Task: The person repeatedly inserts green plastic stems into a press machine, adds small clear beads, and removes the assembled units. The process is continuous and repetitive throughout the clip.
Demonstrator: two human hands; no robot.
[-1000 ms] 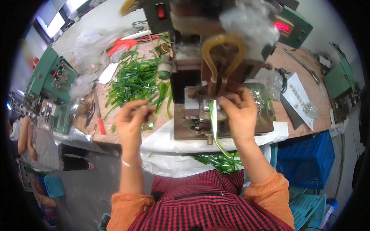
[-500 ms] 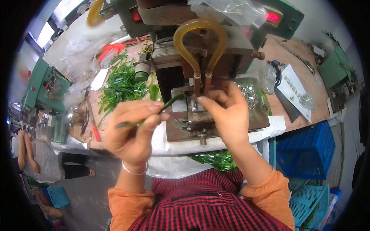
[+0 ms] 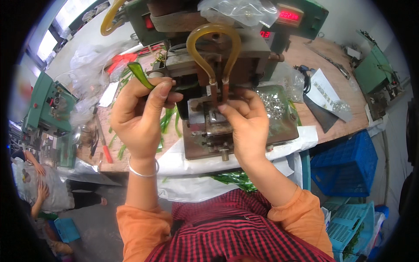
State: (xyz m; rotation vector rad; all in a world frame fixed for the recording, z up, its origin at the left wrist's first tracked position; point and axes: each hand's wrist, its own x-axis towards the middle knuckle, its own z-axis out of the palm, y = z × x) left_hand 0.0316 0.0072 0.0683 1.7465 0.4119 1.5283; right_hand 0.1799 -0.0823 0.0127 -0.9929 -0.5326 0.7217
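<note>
My left hand is closed in a pinch on a glossy green strip, raised left of the machine with the strip's loose end pointing up. My right hand reaches in under the machine head, its thumb and fingertips pressed together beside the copper-coloured rods. Whatever those fingers hold, if anything, is hidden or too small to name. A yellowish hose loops above the rods. Below them sits a metal block on the machine's base, close to my right thumb.
Small shiny metal pieces lie in a tray right of my right hand. More green strips lie behind my left hand. A red-handled tool rests at the table's left. Blue crates stand lower right. Another person is far left.
My left hand has turned and moved slightly left and up, swinging the green strip away from the metal block to point upward. My right hand stays by the rods.
</note>
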